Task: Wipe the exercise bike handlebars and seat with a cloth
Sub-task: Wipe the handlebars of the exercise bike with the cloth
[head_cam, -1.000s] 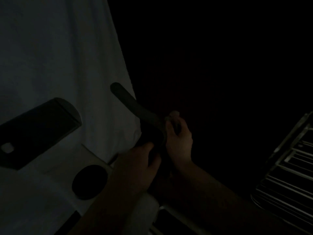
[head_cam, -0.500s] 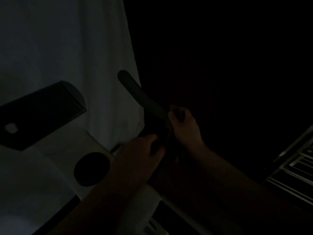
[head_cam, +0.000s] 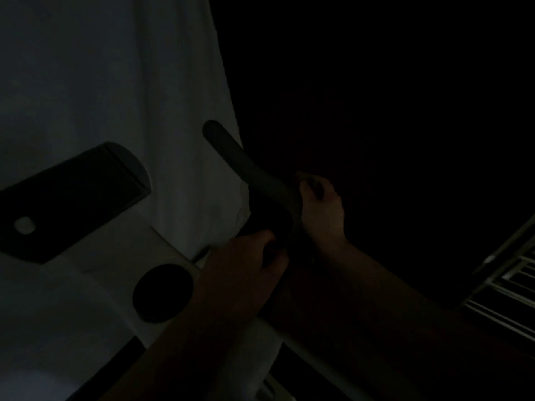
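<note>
The scene is very dark. A dark handlebar (head_cam: pixel 240 157) of the exercise bike slants from upper left down to the middle. My right hand (head_cam: pixel 321 206) grips its lower end, with a bit of dark cloth (head_cam: pixel 293 218) seeming to lie under the fingers. My left hand (head_cam: pixel 246 270) grips the bar just below, near the bend. The seat is not in view.
A black console screen (head_cam: pixel 72 198) sits at the left on the white bike body (head_cam: pixel 110 273), with a round black knob (head_cam: pixel 162 293) below it. A pale fabric (head_cam: pixel 115 82) hangs behind. A metal rack (head_cam: pixel 503 279) stands at the right edge.
The view has shifted a little, so bar and hands sit slightly higher and to the right in the picture. Both hands keep their grip on the handlebar.
</note>
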Tool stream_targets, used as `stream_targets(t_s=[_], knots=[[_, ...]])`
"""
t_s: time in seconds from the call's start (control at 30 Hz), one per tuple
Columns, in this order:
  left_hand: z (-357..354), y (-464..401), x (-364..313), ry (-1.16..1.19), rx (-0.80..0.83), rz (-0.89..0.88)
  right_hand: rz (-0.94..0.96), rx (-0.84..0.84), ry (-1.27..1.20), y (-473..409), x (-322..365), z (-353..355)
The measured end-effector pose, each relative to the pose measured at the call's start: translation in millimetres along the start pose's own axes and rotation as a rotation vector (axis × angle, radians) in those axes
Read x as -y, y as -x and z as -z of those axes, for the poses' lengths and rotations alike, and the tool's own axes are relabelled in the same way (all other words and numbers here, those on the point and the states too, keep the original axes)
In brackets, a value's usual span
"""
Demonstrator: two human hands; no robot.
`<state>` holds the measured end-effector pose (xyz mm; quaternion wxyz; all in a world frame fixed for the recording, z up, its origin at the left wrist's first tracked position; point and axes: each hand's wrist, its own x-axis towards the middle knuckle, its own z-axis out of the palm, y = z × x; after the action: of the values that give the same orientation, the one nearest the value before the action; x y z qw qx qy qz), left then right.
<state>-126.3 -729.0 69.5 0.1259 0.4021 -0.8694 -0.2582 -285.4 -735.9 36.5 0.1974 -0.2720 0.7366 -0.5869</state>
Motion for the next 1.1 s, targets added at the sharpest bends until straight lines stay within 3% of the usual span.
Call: stream_targets(t_s=[0.1,0.17,0.3,0.43,0.6,0.77,0.9,1.1], knots=[[-0.4,-0.1,-1.3,-0.021,-0.044,-0.02,0.249,-0.2,0.034,42.6,-4.6,0.4],[-1.1,-1.7,-1.7,-0.028,-0.056,-0.011,0.314,-0.146,0.113,28.6,-4.0,1.0],[0.7,1.0,-2.1,-0.001,-0.047,-0.024,0.112,0.05,-0.028,26.4,5.5,12.1],[0.5,1.2,-3.8,-0.056,-0.037,-0.027,0.193,-0.034,0.012,56.3,-2.1,11.8],[1.0,1.2,-3.6,-0.026,-0.03,-0.012,-0.069,-0.046,-0.132,18.0,15.7,5.9],[-0.8,1.8,-4.7,-0.12,-0.039,-0.024,0.072,-0.137,-0.127,68.2,1.9,3.9],[-0.4,0.9,-5.5,-0.085,-0.037,-0.018,-0.039,-0.16,-0.128,40.0,13.4,2.7],[1.0,0.3,-5.5,-0.116,-0.043,-0.037,0.046,-0.129,-0.244,68.4,3.2,0.3]])
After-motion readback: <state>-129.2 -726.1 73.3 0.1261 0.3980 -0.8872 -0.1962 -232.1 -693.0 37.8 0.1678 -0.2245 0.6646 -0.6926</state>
